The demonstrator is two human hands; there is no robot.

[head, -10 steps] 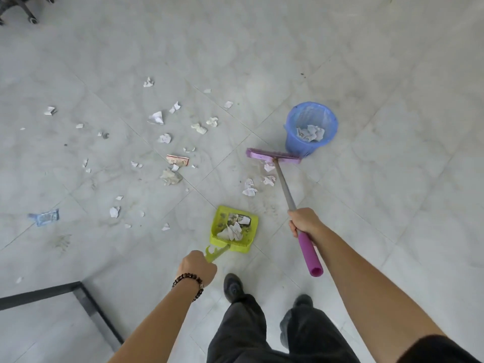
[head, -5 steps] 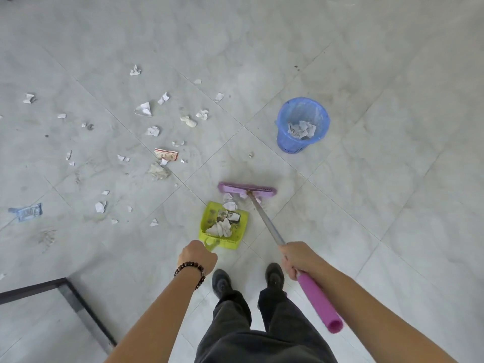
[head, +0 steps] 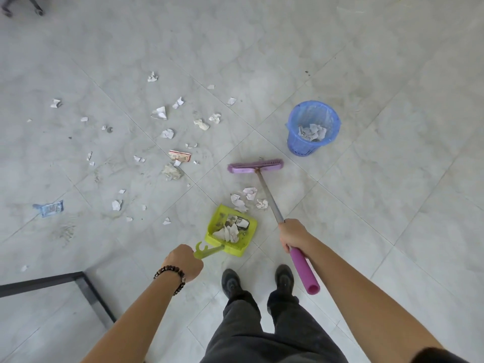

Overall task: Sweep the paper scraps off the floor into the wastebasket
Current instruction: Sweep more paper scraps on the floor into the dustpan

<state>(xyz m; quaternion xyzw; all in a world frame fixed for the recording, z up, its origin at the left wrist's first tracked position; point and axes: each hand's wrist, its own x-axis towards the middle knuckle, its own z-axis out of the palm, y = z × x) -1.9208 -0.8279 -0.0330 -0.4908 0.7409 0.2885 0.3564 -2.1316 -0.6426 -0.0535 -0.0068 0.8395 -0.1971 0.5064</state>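
Head view, the only one here. The left hand [head: 184, 263] is curled tight round the handle of the green dustpan [head: 231, 230]. The pan sits on the floor [head: 392, 205] just below centre frame, mouth facing up-frame. The right hand [head: 293, 235] is wrapped round the broom [head: 255, 166] right where the metal shaft meets the purple foam grip. The broom head is planted on the floor a bit above centre.

Between the broom head and the pan lie 3 crumpled paper scraps [head: 248, 197], 1 right at the pan's lip. The pan already carries a small pile, plus some darker bits I honestly can't identify. The blue wastebasket [head: 301, 148] stands upper right of centre, with some paper in the bottom. Loads more scraps are scattered across the left-centre of the frame, along with a printed slip [head: 179, 155] and a blue wrapper [head: 48, 208] at far left.

Handling-wise, I'd guess this stuff weighs nothing and skitters. So short soft pulls toward the pan should beat big swings, with the lip pressed flat so bits don't slide under. The pan looks like light, slightly bendy plastic, so carry it level by the handle to the basket.
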